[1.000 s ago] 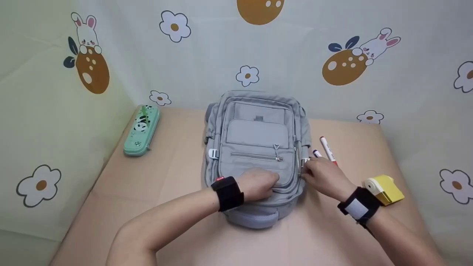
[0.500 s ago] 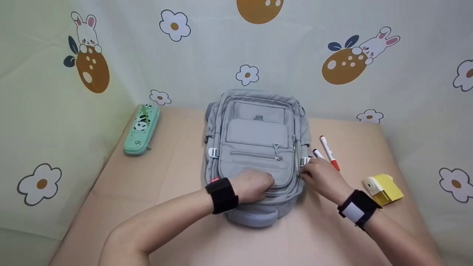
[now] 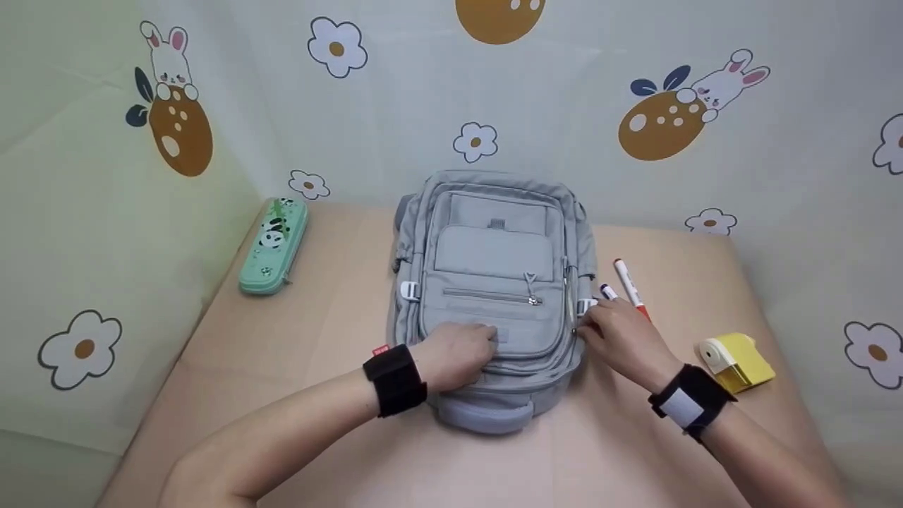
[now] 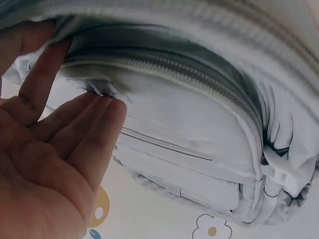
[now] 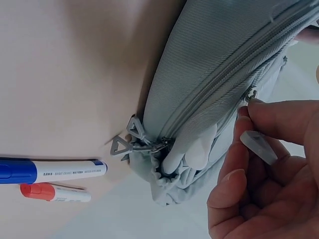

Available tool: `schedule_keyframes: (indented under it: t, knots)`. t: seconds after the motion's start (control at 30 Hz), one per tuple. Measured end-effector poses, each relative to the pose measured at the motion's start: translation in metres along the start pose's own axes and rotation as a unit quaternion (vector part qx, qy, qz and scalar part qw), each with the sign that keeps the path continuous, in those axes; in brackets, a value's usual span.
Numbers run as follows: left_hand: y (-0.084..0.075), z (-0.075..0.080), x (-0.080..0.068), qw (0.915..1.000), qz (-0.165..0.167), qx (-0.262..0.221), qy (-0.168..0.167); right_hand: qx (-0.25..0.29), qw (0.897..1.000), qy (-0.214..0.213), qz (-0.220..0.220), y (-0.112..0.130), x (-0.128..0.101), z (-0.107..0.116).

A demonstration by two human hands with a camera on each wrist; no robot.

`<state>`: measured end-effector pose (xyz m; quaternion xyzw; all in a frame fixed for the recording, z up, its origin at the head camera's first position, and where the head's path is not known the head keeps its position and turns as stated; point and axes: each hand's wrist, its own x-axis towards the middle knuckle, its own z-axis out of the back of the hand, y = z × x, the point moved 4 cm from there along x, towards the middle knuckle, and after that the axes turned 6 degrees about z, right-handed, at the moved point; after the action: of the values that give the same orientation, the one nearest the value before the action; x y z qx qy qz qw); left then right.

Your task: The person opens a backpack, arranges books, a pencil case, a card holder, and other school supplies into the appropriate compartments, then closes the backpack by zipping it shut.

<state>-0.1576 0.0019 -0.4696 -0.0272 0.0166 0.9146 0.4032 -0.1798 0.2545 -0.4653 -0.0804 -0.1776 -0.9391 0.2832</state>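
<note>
Grey backpack (image 3: 487, 310) made of ribbed fabric, rounded corners, lying mid-surface (image 3: 353, 458). Right hand (image 3: 624, 339) is pinching the zipper pull (image 5: 258, 147) on its right side, a smooth translucent loop. Left hand (image 3: 458, 356) has some straightish fingers touching the near part of the front, can't tell if it's pinching cloth too. Mint panda case (image 3: 274, 247) sits far left, slim markers (image 3: 630, 288) and a boxy yellow gadget (image 3: 748, 360) right.

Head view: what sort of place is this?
Probably a small draped filming corner: pale fabric walls printed with rabbits and flowers stand close around a plain peach-coloured tabletop bearing a grey fabric backpack.
</note>
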Motion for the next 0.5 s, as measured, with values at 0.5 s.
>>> schedule_keyframes:
  t: [0.5]
  knots:
    - [0.022, 0.002, 0.002, 0.9859, 0.039, -0.163, 0.007, 0.035, 0.998, 0.029, -0.036, 0.011, -0.011, 0.002]
